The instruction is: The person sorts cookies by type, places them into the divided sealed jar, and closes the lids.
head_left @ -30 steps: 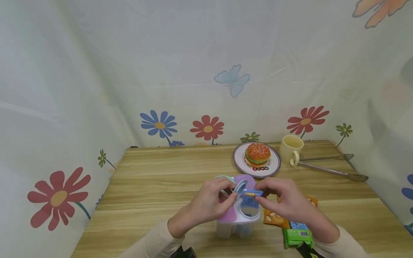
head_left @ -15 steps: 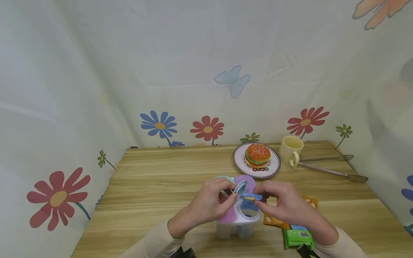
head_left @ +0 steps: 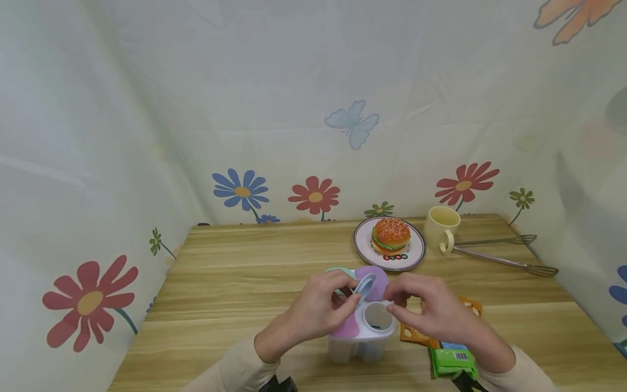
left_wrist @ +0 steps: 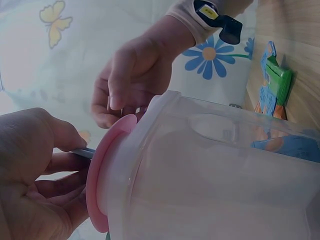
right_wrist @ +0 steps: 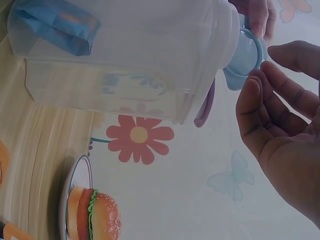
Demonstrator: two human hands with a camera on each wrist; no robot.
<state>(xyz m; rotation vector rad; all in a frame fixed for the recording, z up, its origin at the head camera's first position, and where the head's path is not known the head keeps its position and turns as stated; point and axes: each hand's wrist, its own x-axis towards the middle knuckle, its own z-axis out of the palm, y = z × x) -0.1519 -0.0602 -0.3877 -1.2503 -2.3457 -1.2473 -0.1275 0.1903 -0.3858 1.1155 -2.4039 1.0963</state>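
A clear plastic container [head_left: 339, 348] stands on the table, its white top fitted with pink, purple and green flip lids. My left hand [head_left: 315, 305] pinches the raised light-blue lid [head_left: 364, 285] between thumb and fingers, and the round opening under it is uncovered. Through the clear wall, in the right wrist view, a blue snack packet [right_wrist: 57, 27] shows lying low inside. My right hand [head_left: 433, 307] hovers at the right side of that opening, thumb and fingers loosely bent with nothing between them.
Right of the container lie a green packet [head_left: 453, 362], orange packets [head_left: 413, 332] and a partly hidden blue one. Behind are a toy hamburger [head_left: 391, 235] on a plate [head_left: 362, 247], a yellow mug [head_left: 436, 228] and metal utensils [head_left: 509, 260].
The blue packet has left my right fingers and dropped through the opening into the container. My left hand keeps the lid raised in the same place.
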